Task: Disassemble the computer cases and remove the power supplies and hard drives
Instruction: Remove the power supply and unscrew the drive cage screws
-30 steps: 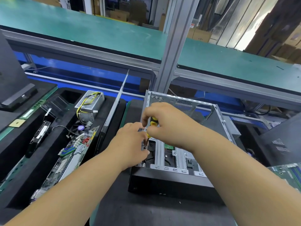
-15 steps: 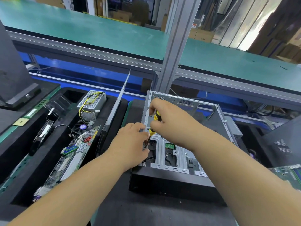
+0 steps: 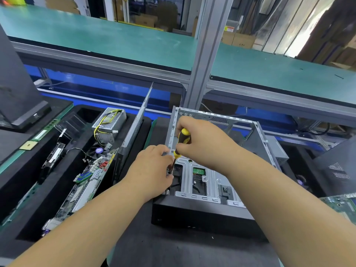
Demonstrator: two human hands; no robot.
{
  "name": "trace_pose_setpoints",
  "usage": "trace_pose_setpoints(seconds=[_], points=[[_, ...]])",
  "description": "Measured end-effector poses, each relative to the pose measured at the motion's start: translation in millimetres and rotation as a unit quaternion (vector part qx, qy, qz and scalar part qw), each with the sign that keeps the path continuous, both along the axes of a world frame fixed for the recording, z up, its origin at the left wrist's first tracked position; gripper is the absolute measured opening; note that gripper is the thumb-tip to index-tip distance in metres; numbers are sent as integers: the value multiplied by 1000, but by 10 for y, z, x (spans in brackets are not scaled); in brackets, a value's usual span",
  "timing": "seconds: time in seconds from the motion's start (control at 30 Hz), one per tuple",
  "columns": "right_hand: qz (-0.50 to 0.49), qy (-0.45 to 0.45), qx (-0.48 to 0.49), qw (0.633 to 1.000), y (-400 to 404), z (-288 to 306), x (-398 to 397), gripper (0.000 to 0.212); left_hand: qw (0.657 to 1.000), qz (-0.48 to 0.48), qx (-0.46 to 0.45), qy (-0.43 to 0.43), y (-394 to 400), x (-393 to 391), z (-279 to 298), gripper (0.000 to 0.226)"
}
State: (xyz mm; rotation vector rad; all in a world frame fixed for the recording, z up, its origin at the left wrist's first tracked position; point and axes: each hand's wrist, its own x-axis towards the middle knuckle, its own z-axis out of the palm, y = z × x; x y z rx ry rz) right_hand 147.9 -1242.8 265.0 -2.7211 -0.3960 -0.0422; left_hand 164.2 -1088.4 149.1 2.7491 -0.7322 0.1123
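Note:
An open computer case (image 3: 258,132) with a silver frame and black front lies on the dark mat in front of me. A silver drive cage (image 3: 200,182) with a green circuit board showing through a slot fills its near part. My right hand (image 3: 204,141) grips a yellow-and-black screwdriver (image 3: 183,139), shaft pointing down at the cage's left edge. My left hand (image 3: 152,170) sits at the case's left wall, fingertips pinched around the screwdriver tip; the tip itself is hidden.
On the left, black foam trays hold a removed power supply (image 3: 109,120) with yellow wires, a motherboard (image 3: 86,182) and a fan. A case side panel (image 3: 136,120) leans upright between tray and case. Another board (image 3: 342,203) lies at right. A green-topped shelf with a metal post spans the back.
My right hand has lifted a little, showing more of the yellow handle. My left hand stays at the screwdriver tip. The case has not moved.

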Motion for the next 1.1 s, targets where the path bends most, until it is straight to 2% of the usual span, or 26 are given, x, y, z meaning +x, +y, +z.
trace_pose_setpoints(seconds=[0.27,0.53,0.87,1.1], points=[[-13,-9,48,999,-106,34,-1,15,1000,9,13,-6,-25,-16,7,34],[-33,-24,105,994,-271,-2,-50,16,999,38,7,-23,-80,-54,23,12],[-55,-31,193,979,-480,6,-128,15,989,93,96,-69,-218,-148,61,17],[-74,-35,240,967,-665,13,-192,14,968,73,206,-121,-316,-168,49,21]])
